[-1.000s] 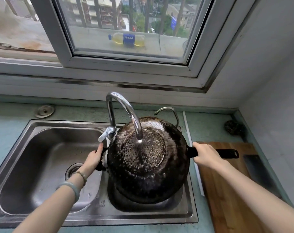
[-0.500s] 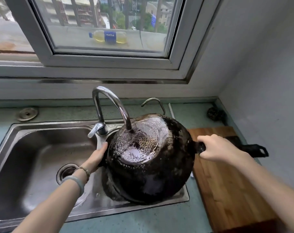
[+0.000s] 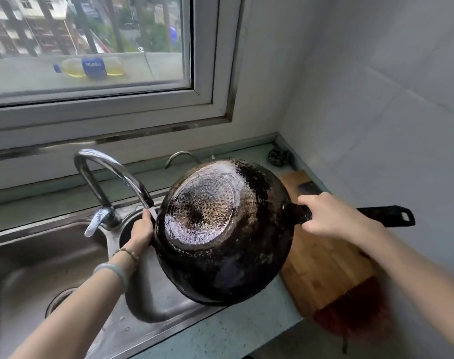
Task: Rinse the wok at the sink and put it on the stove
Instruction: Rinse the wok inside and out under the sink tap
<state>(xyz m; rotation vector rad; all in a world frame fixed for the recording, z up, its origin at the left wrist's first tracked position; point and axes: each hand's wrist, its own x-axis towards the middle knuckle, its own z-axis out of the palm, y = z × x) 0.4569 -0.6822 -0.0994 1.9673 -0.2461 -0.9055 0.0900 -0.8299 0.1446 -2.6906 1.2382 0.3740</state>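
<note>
**Wet wok held bottom-up over the right basin**

The wok (image 3: 220,234) hangs upside down and tilted, its dimpled, blackened underside facing the camera, above the right-hand basin of the steel sink (image 3: 153,307) and partly over the counter edge. It seems to touch nothing but the two hands, though its lower rim hides whatever lies beneath it.

The right hand (image 3: 332,216) is clenched around the long black handle close to where it joins the bowl, leaving the far end with its hanging hole free. The left hand (image 3: 143,228) grips the opposite rim, presumably at a small helper handle, though the fingers are hidden behind the metal and this cannot be confirmed. A thin stream runs from the tap (image 3: 117,174) just beside that hand.

The wok looks rigid, wide and fairly heavy, and its surface shines with water, so it will likely be slick. The two-point hold suits it: one hand on the long handle for leverage, one at the far rim to carry weight. A wooden cutting board (image 3: 321,268) lies on the counter to the right; no stove is in view.
</note>
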